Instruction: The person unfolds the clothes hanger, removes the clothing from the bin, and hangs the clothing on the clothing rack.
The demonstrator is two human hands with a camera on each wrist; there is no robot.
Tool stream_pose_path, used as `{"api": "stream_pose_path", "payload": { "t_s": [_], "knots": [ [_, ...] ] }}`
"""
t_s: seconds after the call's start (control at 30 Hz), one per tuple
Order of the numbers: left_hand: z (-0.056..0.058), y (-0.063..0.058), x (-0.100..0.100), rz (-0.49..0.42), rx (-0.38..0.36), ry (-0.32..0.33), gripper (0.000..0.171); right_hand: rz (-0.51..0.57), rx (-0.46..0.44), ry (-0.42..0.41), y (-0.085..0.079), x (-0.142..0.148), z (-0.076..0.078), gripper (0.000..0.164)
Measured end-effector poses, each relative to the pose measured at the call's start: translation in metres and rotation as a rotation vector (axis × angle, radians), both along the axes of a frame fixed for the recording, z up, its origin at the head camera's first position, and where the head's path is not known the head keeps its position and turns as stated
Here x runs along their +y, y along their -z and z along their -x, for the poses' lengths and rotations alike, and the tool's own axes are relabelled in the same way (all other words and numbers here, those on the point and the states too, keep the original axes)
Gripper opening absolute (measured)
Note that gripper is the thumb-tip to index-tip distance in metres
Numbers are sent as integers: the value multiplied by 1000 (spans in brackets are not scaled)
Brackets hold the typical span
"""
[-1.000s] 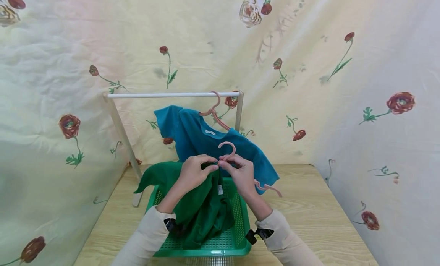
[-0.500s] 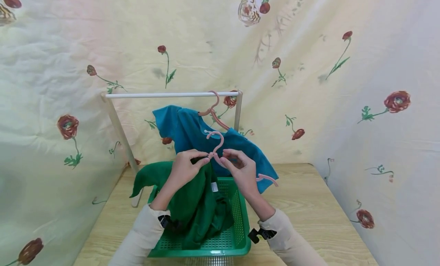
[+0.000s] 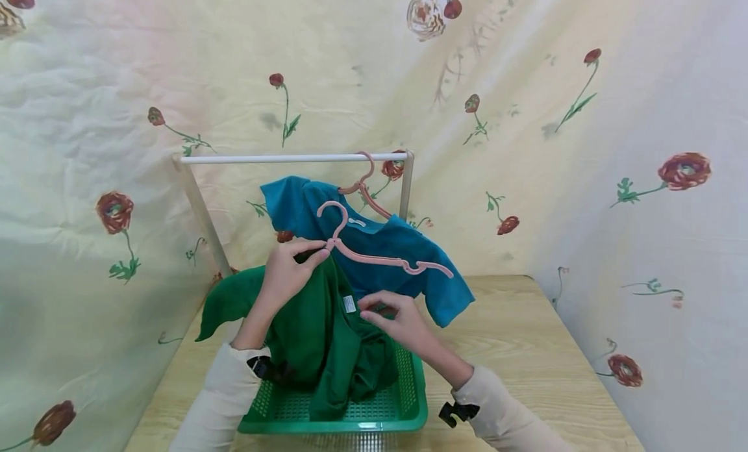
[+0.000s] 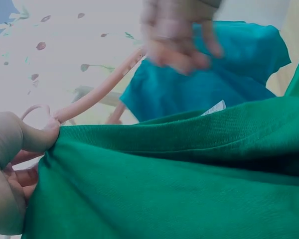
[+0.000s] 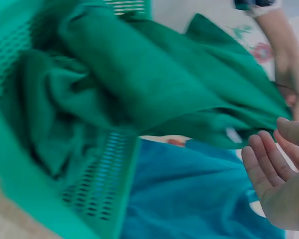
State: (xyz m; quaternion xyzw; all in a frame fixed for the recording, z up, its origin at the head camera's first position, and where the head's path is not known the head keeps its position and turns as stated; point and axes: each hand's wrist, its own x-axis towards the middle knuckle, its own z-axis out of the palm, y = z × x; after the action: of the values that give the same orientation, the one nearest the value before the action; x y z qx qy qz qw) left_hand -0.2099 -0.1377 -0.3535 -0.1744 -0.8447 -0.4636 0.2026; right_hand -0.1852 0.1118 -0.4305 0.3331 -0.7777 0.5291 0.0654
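Observation:
Beneath its hook, a pink clothes hanger (image 3: 374, 258) is pinched in my left hand (image 3: 286, 273), together with the neckline of a green shirt (image 3: 304, 322). The hanger's right arm shows outside the shirt; its left arm is hidden by the shirt and hand. My right hand (image 3: 400, 319) is beside the shirt's white label (image 3: 349, 304), fingers loosely bent, nothing held. In the right wrist view, the right hand's fingers (image 5: 261, 167) reach towards the collar. The shirt's lower part is bunched in a green basket (image 3: 413, 400).
A blue shirt (image 3: 386, 244) hangs from another pink hanger (image 3: 368, 166) on the white rail (image 3: 280, 159) of a small rack, behind my hands. The basket sits on a wooden table (image 3: 514, 348). A floral cloth (image 3: 526, 114) covers the back and sides.
The left hand has moved left and up with the hanger and shirt collar. My right hand has left the hanger and dropped lower, and the hanger's right arm has swung up into view.

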Motion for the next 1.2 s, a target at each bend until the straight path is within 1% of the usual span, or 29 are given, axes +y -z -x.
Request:
{"api": "stream_pose_path", "payload": {
  "t_s": [0.13,0.27,0.37,0.5,0.67,0.9,1.03,1.13,1.17,1.2],
  "knots": [
    [-2,-4,-5,-17,-4,5,27,-78,-65,-45,16,-2,2,18],
    [-3,-5,-6,-22,-2,2,27,-137,-127,-87,27,-4,4,20],
    [-3,-4,-7,-24,-4,0,27,-192,-162,-109,32,-5,4,21],
    [-4,-3,-8,-29,-9,3,28,-268,-167,-129,34,-7,3,22],
    [-5,-5,-9,-41,-9,12,27,-318,-143,-165,39,-8,0,20],
    [-4,-6,-16,-81,-17,23,27,-356,-153,-188,44,-5,-2,19],
    [-4,-7,-20,-95,-28,12,27,-375,-87,-197,46,0,-1,14],
    [-4,-7,-24,-97,-36,-3,27,-388,-31,-201,45,4,1,6],
    [-5,-8,-25,-98,-37,-7,27,-391,-18,-204,45,5,2,6],
    [-5,-9,-27,-100,-37,-11,27,-394,-5,-206,44,7,2,10]
  ]
}}
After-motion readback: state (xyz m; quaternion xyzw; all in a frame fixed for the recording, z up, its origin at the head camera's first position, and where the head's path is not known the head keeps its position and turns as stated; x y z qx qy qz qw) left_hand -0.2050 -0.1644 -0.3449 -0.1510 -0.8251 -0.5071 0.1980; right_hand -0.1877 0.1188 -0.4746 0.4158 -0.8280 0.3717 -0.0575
